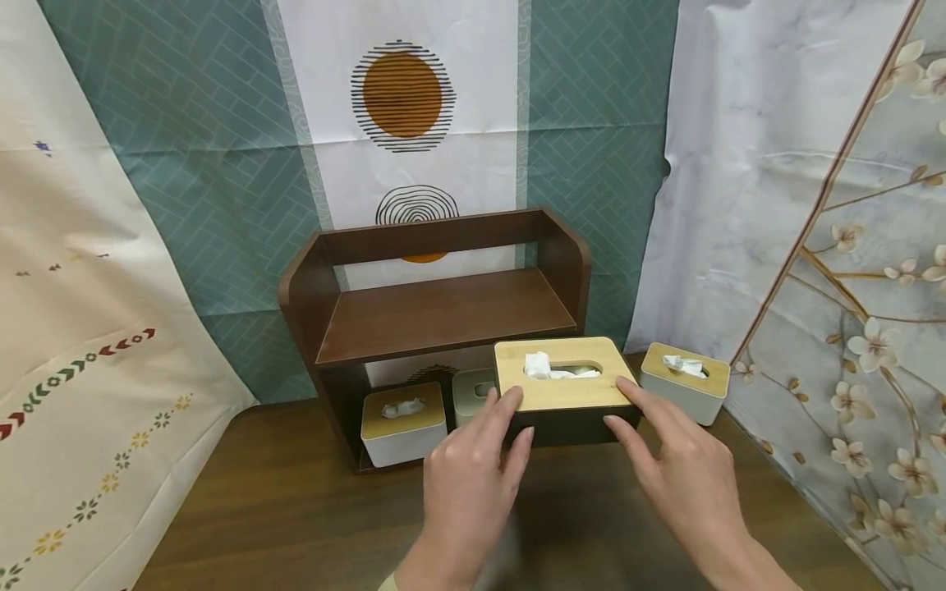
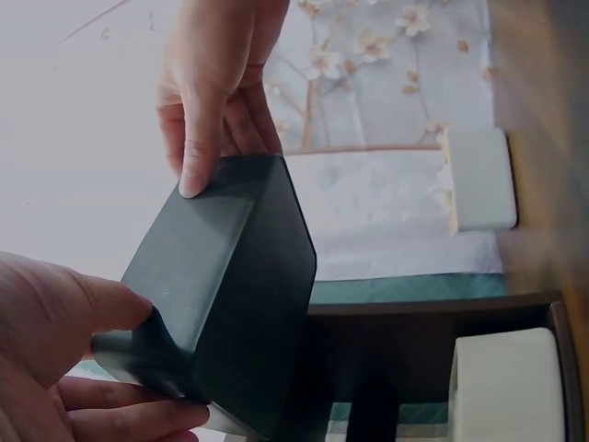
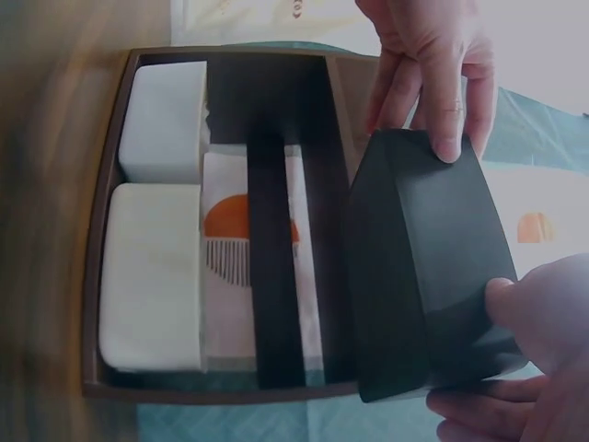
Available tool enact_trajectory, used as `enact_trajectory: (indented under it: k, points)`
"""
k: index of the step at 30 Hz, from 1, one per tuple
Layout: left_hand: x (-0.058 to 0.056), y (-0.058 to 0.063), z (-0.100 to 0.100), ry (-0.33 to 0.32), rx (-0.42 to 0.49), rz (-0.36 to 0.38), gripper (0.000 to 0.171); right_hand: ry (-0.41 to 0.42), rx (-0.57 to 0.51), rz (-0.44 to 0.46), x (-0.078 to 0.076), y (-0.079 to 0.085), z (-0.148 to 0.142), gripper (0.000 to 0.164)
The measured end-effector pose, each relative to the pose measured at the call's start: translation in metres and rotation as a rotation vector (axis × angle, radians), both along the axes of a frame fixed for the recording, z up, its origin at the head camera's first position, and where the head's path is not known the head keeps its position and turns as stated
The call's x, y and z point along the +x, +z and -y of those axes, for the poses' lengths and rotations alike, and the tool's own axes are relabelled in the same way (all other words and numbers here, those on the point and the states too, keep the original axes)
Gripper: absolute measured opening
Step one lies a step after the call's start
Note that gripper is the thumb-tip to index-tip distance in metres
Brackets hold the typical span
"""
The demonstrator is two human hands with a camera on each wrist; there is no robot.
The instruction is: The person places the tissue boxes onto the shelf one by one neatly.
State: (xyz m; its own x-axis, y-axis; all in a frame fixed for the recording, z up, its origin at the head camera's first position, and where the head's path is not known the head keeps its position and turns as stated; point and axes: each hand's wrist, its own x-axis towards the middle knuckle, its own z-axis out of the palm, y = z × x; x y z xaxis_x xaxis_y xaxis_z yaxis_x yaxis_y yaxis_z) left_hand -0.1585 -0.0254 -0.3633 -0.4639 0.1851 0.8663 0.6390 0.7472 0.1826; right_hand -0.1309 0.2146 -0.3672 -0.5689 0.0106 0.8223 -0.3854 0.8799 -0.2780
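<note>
Both hands grip a black tissue box (image 1: 565,396) with a light wooden lid, holding it above the table in front of the shelf's right side. White tissue pokes from the lid's oval slot. My left hand (image 1: 473,468) pinches the left end; my right hand (image 1: 683,460) pinches the right end, each with its thumb on the near side. In the left wrist view the dark underside and walls of the black box (image 2: 216,253) face the camera. The right wrist view shows the same black box (image 3: 428,262) beside the shelf, with fingers at both ends.
A brown two-tier shelf (image 1: 451,316) stands at the back of the wooden table (image 1: 281,509). Its lower tier holds a white tissue box (image 1: 405,443) with a wooden lid and a pale box (image 1: 467,386), partly hidden. Another white tissue box (image 1: 683,394) stands right of the shelf.
</note>
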Motion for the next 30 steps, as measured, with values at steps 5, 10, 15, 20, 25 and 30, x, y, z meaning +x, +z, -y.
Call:
enact_trajectory:
  k: [5,10,15,20,25,30]
  points:
    - [0.0,0.006,0.008,0.02,0.005,-0.02,0.048,0.028,0.018,-0.03,-0.005,0.009,0.007,0.066]
    - [-0.003,0.013,0.016,0.03,0.012,-0.032,0.05,0.059,0.024,-0.059,-0.013,0.017,0.014,0.065]
    - [-0.008,0.023,0.022,0.034,0.012,-0.032,0.051,0.098,0.015,-0.079,-0.025,0.023,0.02,0.06]
    - [-0.013,0.028,0.028,0.049,0.005,-0.032,0.053,0.114,0.003,-0.085,-0.034,0.028,0.026,0.057]
    - [-0.02,0.034,0.032,0.072,0.01,-0.051,0.052,0.124,-0.012,-0.064,-0.045,0.035,0.032,0.056]
    - [-0.029,0.041,0.035,0.082,0.0,-0.071,0.05,0.137,-0.02,-0.045,-0.055,0.042,0.036,0.055]
